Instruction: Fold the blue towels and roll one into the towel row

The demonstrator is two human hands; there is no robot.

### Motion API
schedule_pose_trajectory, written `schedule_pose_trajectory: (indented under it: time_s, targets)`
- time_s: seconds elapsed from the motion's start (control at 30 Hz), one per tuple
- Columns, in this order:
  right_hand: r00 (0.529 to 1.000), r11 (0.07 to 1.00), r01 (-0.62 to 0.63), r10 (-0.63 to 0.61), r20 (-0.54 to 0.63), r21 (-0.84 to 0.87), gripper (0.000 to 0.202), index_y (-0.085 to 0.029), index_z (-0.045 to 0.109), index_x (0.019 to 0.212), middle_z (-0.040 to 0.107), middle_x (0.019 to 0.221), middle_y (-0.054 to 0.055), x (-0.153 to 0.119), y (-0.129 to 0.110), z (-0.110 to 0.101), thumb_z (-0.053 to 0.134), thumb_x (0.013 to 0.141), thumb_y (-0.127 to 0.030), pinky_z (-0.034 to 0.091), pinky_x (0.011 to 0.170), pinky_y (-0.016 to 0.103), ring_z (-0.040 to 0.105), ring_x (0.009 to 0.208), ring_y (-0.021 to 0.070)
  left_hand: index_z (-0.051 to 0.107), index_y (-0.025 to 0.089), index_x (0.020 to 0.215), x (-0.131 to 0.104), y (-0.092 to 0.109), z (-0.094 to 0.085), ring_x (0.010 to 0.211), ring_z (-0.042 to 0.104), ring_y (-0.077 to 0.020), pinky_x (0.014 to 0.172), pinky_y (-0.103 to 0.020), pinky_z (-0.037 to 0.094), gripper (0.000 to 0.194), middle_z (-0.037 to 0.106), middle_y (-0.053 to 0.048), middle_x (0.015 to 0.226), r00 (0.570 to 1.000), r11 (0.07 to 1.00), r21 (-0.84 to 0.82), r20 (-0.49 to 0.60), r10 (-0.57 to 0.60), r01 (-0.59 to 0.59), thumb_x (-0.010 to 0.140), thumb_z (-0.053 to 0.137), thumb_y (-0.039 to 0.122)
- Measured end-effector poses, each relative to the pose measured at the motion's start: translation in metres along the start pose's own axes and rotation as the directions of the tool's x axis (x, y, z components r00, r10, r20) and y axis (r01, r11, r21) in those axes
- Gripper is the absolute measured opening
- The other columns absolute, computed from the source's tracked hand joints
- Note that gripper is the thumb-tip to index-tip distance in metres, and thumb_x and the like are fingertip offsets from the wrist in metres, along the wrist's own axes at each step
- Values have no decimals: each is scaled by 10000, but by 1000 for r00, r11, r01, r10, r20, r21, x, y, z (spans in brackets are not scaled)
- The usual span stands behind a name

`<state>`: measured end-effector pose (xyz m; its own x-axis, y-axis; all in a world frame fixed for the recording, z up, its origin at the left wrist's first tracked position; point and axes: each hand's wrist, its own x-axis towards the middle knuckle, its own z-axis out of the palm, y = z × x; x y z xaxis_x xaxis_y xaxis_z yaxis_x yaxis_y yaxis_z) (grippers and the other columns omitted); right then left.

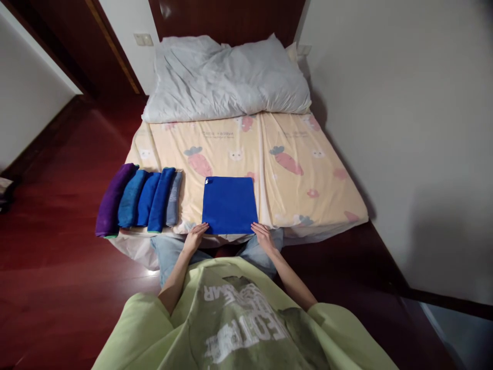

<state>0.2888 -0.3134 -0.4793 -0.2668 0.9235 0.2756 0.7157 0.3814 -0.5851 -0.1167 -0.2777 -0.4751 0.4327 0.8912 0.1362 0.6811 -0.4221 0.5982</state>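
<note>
A square blue towel (230,205) lies flat and spread on the bed, with a small white tag at its far left corner. At its near left corner my left hand (197,235) is closed on the edge, fingertips on top of the fabric. The near right corner is held the same way by my right hand (263,237). Both thumbs are hard to make out. Left of the towel, several rolled towels lie side by side: a purple one (115,200) outermost, then blue ones (148,199), and a grey-blue one (174,199) closest to my left hand.
Beneath everything is a bed with a yellow carrot-print sheet (319,190), its near edge against my legs. A bulky white quilt (231,77) is heaped at the headboard (231,20). A wall (416,128) stands to the right; dark red floor (50,246) spreads left.
</note>
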Motion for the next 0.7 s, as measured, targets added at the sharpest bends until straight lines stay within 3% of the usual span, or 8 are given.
schedule_pose_trajectory:
  time_s: [0.27, 0.4, 0.5, 0.7]
  targets:
    - [998, 996, -56, 57, -28, 63, 452, -230, 803, 1135, 743, 1284, 71, 5, -1, -5, 394, 971, -127, 552, 1121, 479, 681, 1270, 222, 764, 158, 1146, 7, -4, 8, 1282, 667, -227, 1147, -481, 512, 435, 742, -112, 1274, 985, 983, -164, -138, -105, 82, 926, 392, 111]
    - [973, 966, -163, 191, -130, 201, 441, -216, 797, 1122, 755, 1255, 78, 7, -2, -3, 418, 914, -133, 544, 1133, 450, 702, 1224, 216, 764, 155, 1091, 12, 0, 4, 1265, 677, -216, 1159, -460, 503, 424, 760, -104, 1230, 978, 963, -236, -133, -161, 126, 869, 407, 105]
    - [941, 911, -263, 315, -124, 317, 390, -201, 786, 1140, 766, 1222, 93, 13, -2, -7, 480, 898, -197, 553, 1109, 453, 716, 1189, 238, 747, 157, 1135, 14, 7, -2, 1290, 658, -208, 1173, -452, 486, 466, 752, -91, 1256, 973, 942, -295, -115, -202, 161, 815, 412, 104]
    - [908, 835, -344, 412, -73, 429, 330, -184, 794, 1051, 794, 1113, 111, 26, 0, -15, 526, 890, -289, 612, 956, 419, 753, 1050, 255, 722, 169, 1140, 19, 22, -10, 1171, 704, -245, 1081, -429, 533, 337, 761, -108, 1224, 907, 869, -364, -122, -402, 336, 923, 489, 279]
